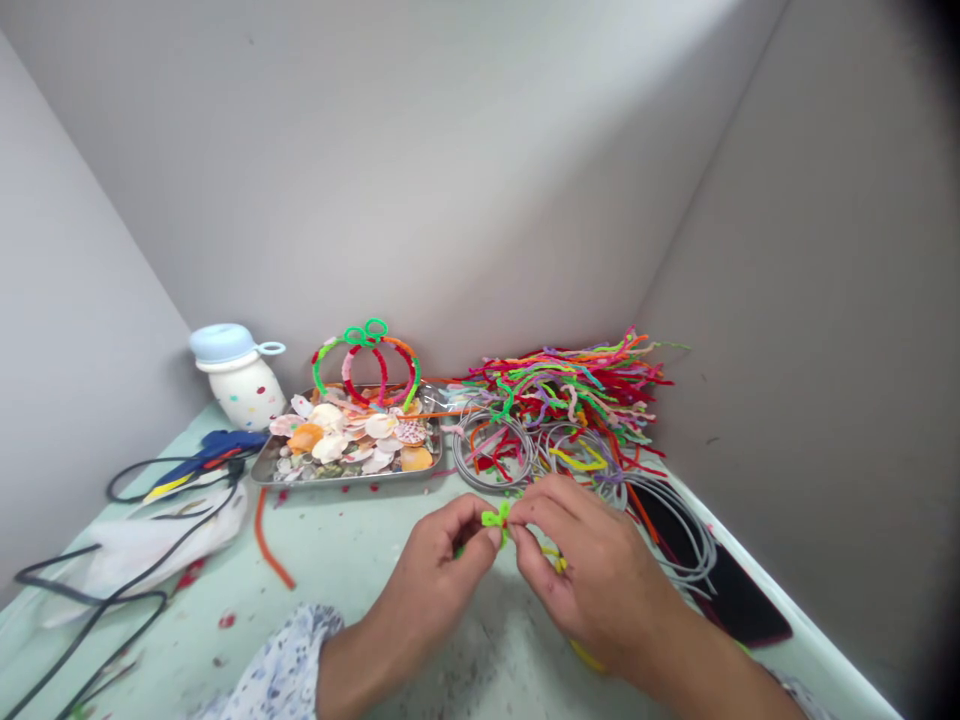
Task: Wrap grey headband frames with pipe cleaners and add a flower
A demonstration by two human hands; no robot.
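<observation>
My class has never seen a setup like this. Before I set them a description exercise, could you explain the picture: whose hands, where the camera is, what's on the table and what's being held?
There is no machine here: a person works with two bare hands. The single picture comes from a camera worn on their head, looking forward and down.

The left hand and the right hand meet at a small bright green fuzzy piece, pinched between their fingertips.

On the pale green table, behind the hands, a metal tray holds shells. To its left stands a white bottle with a blue lid; nearer lies a black cable. To the tray's right are a heap of colourful fuzzy stems and coils of grey wire.
</observation>
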